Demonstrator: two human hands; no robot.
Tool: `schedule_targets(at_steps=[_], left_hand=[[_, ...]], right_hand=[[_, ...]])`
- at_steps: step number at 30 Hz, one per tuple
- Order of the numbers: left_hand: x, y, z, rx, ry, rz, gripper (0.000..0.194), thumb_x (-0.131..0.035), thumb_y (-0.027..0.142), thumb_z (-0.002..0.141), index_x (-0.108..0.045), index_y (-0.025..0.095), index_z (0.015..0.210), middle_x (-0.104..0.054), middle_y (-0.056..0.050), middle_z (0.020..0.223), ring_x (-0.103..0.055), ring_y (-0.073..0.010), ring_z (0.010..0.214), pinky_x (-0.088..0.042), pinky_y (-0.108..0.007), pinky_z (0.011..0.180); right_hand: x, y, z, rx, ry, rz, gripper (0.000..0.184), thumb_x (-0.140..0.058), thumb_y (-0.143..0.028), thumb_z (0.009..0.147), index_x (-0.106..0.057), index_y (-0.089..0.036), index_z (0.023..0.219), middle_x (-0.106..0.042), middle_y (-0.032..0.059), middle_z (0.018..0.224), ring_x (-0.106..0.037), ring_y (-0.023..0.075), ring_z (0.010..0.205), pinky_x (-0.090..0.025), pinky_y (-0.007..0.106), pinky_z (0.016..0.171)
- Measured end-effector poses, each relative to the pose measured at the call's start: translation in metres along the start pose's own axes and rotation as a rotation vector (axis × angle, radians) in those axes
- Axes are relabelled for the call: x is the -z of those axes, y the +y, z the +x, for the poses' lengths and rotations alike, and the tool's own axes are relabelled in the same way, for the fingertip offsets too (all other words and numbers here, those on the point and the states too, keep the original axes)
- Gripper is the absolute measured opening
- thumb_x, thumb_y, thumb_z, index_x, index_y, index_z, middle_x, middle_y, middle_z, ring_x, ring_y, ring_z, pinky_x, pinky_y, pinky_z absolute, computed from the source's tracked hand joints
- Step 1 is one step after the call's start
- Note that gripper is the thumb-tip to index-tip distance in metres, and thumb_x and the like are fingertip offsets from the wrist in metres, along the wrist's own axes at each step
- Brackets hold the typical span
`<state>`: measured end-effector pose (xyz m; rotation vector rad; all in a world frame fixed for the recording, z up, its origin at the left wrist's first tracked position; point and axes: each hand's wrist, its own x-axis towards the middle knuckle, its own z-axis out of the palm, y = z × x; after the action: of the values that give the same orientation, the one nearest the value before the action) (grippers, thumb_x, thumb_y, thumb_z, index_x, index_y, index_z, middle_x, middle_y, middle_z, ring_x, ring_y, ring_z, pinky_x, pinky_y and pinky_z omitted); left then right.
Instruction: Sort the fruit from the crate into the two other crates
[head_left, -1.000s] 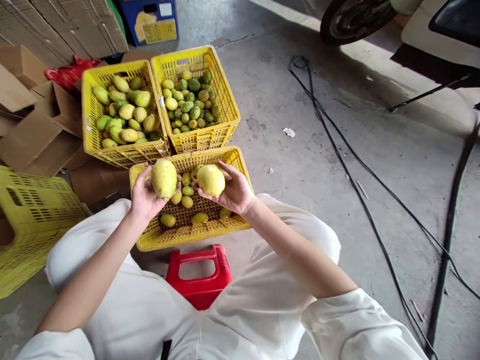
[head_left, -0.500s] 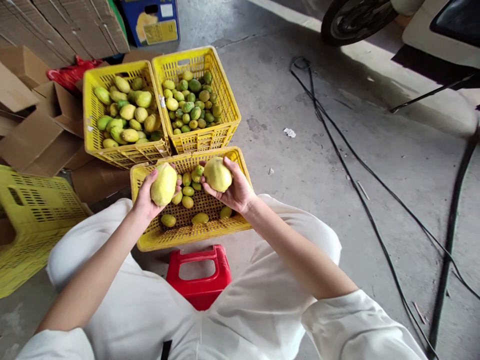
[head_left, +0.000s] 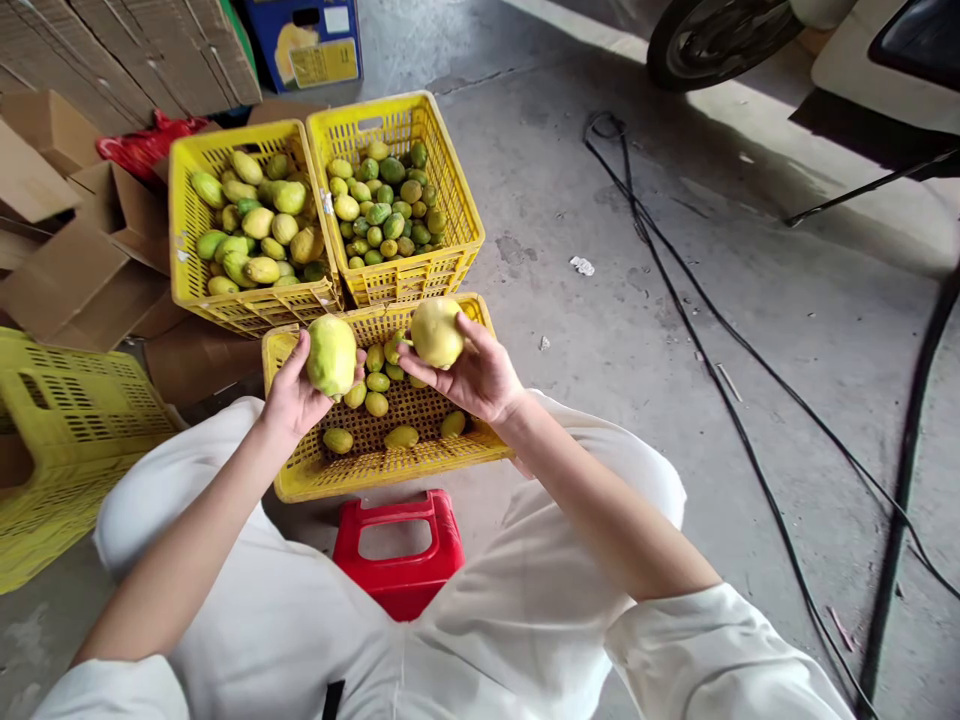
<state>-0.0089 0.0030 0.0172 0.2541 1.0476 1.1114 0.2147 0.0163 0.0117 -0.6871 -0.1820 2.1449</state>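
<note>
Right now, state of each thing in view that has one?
Left hand: closed on left fruit
Right hand: closed on right fruit
Left fruit: held up
Right fruit: held up
Near crate: open, sparsely filled
Far left crate: open, well filled
Far right crate: open, partly filled
Cardboard box: open, flaps spread
Black cable: slack, looped

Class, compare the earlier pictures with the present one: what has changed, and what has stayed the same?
The right hand has moved its yellow fruit slightly forward, away from the body, turning it. The left hand has turned its greenish-yellow fruit nearly in place. Nothing was let go or newly taken hold of. The near yellow crate stays where it was.
</note>
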Motion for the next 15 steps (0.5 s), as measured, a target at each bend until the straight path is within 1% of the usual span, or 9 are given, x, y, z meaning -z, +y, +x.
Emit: schedule_targets(at_steps=[3, 5, 6, 7, 9, 11, 13, 15], left_hand=[[0.003, -0.004, 0.002, -0.024, -0.031, 0.044, 0.04, -0.08, 0.046, 0.081, -0.068, 0.018, 0.107, -0.076, -0.013, 0.104, -0.076, -0.032, 0.105, -0.066, -0.035, 0.074], [0.005, -0.005, 0.003, -0.028, -0.037, 0.054, 0.041, -0.082, 0.045, 0.078, -0.068, 0.018, 0.106, -0.075, -0.013, 0.103, -0.076, -0.032, 0.105, -0.066, -0.035, 0.074], [0.005, -0.005, 0.003, -0.025, -0.03, 0.05, 0.04, -0.08, 0.046, 0.079, -0.067, 0.018, 0.105, -0.075, -0.013, 0.103, -0.075, -0.0321, 0.105, -0.067, -0.036, 0.075], [0.004, -0.004, 0.003, -0.016, -0.02, 0.039, 0.038, -0.075, 0.047, 0.083, -0.067, 0.017, 0.106, -0.075, -0.013, 0.102, -0.075, -0.0321, 0.106, -0.067, -0.037, 0.076], [0.003, -0.001, 0.001, 0.008, 0.004, -0.003, 0.034, -0.058, 0.046, 0.092, -0.068, 0.018, 0.108, -0.076, -0.012, 0.102, -0.074, -0.0315, 0.109, -0.067, -0.04, 0.081], [0.001, 0.002, -0.001, 0.018, 0.026, -0.055, 0.034, -0.042, 0.038, 0.097, -0.067, 0.02, 0.111, -0.076, -0.011, 0.102, -0.073, -0.0302, 0.113, -0.066, -0.044, 0.086], [0.0, 0.004, -0.002, 0.008, 0.029, -0.09, 0.035, -0.038, 0.031, 0.097, -0.066, 0.021, 0.114, -0.077, -0.01, 0.105, -0.072, -0.0292, 0.116, -0.065, -0.046, 0.09], [0.0, 0.004, 0.0, -0.004, 0.024, -0.096, 0.032, -0.042, 0.031, 0.098, -0.065, 0.02, 0.117, -0.077, -0.01, 0.109, -0.072, -0.0291, 0.116, -0.065, -0.047, 0.091]], right_hand=[[0.006, 0.005, 0.002, -0.076, 0.032, -0.072, 0.025, -0.073, -0.02, 0.087, -0.059, -0.018, 0.108, -0.077, 0.0028, 0.087, -0.078, 0.0165, 0.075, -0.069, 0.026, 0.075], [0.007, 0.007, 0.002, -0.077, 0.038, -0.117, 0.027, -0.075, -0.017, 0.084, -0.06, -0.018, 0.107, -0.077, 0.0026, 0.088, -0.078, 0.0161, 0.075, -0.067, 0.022, 0.071], [0.007, 0.006, 0.002, -0.067, 0.038, -0.13, 0.027, -0.075, -0.018, 0.084, -0.061, -0.019, 0.107, -0.078, 0.0035, 0.091, -0.078, 0.0172, 0.078, -0.067, 0.023, 0.071], [0.006, 0.005, 0.001, -0.056, 0.037, -0.134, 0.026, -0.074, -0.022, 0.085, -0.062, -0.019, 0.108, -0.078, 0.0048, 0.093, -0.079, 0.0193, 0.083, -0.067, 0.025, 0.073], [0.004, 0.001, 0.0, -0.03, 0.025, -0.117, 0.024, -0.068, -0.033, 0.089, -0.063, -0.02, 0.108, -0.078, 0.0078, 0.099, -0.078, 0.0251, 0.097, -0.068, 0.035, 0.081], [0.0, -0.004, -0.002, -0.005, 0.002, -0.084, 0.025, -0.059, -0.038, 0.09, -0.063, -0.02, 0.108, -0.078, 0.0098, 0.103, -0.075, 0.0304, 0.111, -0.066, 0.047, 0.09], [-0.002, -0.008, -0.003, 0.017, -0.019, -0.056, 0.027, -0.054, -0.036, 0.09, -0.063, -0.019, 0.109, -0.077, 0.0112, 0.106, -0.071, 0.0326, 0.119, -0.063, 0.053, 0.095], [-0.002, -0.008, -0.002, 0.022, -0.016, -0.047, 0.028, -0.055, -0.034, 0.09, -0.063, -0.017, 0.112, -0.076, 0.0117, 0.107, -0.07, 0.0318, 0.118, -0.063, 0.052, 0.096]])
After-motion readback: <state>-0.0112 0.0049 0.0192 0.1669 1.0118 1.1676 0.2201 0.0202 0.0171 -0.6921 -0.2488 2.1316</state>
